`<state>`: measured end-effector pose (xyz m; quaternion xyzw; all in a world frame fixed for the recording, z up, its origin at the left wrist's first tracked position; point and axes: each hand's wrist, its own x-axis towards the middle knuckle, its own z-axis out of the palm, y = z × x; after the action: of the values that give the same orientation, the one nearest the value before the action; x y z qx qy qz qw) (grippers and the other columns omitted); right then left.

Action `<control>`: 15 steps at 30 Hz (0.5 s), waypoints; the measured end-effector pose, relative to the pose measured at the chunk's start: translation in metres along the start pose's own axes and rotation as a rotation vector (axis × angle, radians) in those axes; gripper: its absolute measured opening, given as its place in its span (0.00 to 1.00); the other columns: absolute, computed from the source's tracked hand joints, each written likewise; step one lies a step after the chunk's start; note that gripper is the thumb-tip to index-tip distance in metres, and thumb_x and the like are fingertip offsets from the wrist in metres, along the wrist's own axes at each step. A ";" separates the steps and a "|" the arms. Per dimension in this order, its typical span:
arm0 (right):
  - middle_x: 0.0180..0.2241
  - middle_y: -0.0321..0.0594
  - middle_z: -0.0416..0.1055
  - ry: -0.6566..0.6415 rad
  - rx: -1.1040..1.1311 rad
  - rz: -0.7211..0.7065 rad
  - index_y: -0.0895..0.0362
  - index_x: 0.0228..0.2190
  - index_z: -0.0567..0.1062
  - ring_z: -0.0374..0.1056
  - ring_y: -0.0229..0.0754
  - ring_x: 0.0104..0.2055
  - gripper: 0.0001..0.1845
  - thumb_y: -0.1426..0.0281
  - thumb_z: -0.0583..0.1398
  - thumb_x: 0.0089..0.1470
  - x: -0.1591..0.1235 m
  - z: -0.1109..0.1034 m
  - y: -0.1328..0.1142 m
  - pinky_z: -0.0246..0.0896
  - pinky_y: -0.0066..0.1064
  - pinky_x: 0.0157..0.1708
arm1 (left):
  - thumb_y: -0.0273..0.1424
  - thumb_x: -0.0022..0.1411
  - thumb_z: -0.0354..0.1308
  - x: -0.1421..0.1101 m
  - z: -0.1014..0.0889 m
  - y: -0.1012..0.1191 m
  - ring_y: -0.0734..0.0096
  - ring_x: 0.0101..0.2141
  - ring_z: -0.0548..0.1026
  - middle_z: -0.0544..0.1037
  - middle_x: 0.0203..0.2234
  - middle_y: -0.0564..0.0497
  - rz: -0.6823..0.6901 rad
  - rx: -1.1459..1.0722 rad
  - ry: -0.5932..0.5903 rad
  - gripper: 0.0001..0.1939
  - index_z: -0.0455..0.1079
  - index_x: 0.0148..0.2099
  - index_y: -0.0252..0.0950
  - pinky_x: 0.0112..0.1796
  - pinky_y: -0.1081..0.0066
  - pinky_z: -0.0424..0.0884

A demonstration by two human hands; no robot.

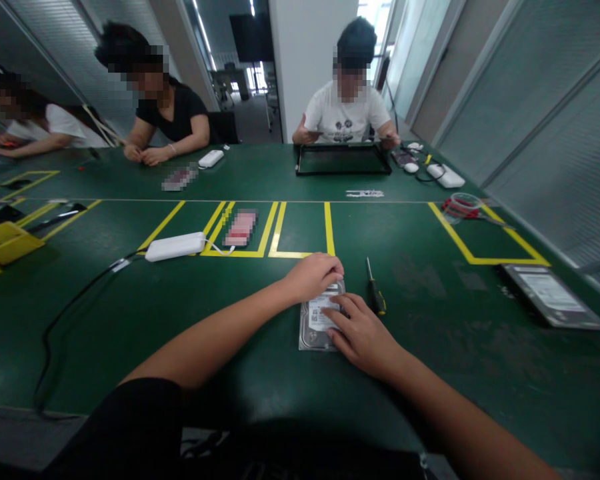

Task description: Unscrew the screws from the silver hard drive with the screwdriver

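Observation:
A silver hard drive [311, 337] with a white printed label lies flat on the green table in front of me. My left hand [314, 275] is over its far end, fingers curled together at the far right corner; whatever may be between the fingertips is hidden. Across the label, my right hand [363, 328] rests from the right side with its fingers apart, the thumb low near the right edge. Just right of the drive lies a screwdriver [376, 293] with a black and yellow handle, its shaft pointing away from me.
Another hard drive [553, 290] lies at the right. Beyond it are a clear round container [464, 205] and red-handled tool. A white power strip [175, 247] with black cable and a phone [241, 228] lie left. Across the table, a person handles a black frame [344, 172]; others sit left.

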<state>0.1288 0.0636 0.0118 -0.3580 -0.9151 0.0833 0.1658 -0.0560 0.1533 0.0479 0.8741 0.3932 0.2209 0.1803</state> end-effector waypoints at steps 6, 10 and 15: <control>0.55 0.51 0.64 -0.010 0.005 0.001 0.58 0.53 0.72 0.53 0.54 0.60 0.20 0.66 0.53 0.63 0.001 0.000 0.000 0.56 0.51 0.61 | 0.29 0.64 0.56 0.015 0.015 -0.008 0.65 0.39 0.74 0.78 0.34 0.49 0.020 0.129 -0.074 0.06 0.74 0.37 0.36 0.45 0.65 0.67; 0.54 0.51 0.64 0.001 0.004 -0.005 0.58 0.53 0.72 0.54 0.54 0.59 0.20 0.66 0.53 0.63 0.001 -0.001 0.000 0.57 0.51 0.60 | 0.29 0.64 0.56 0.019 0.020 -0.010 0.65 0.38 0.74 0.79 0.34 0.49 0.010 0.143 -0.077 0.07 0.76 0.36 0.37 0.45 0.64 0.67; 0.54 0.51 0.64 0.005 -0.004 -0.019 0.58 0.53 0.72 0.54 0.54 0.58 0.19 0.67 0.53 0.62 0.001 -0.002 0.000 0.58 0.51 0.59 | 0.31 0.64 0.57 0.019 0.024 -0.011 0.64 0.38 0.74 0.80 0.35 0.48 -0.004 0.156 -0.078 0.08 0.77 0.36 0.37 0.45 0.64 0.67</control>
<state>0.1291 0.0644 0.0136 -0.3496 -0.9183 0.0791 0.1682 -0.0386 0.1715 0.0272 0.8927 0.4036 0.1550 0.1271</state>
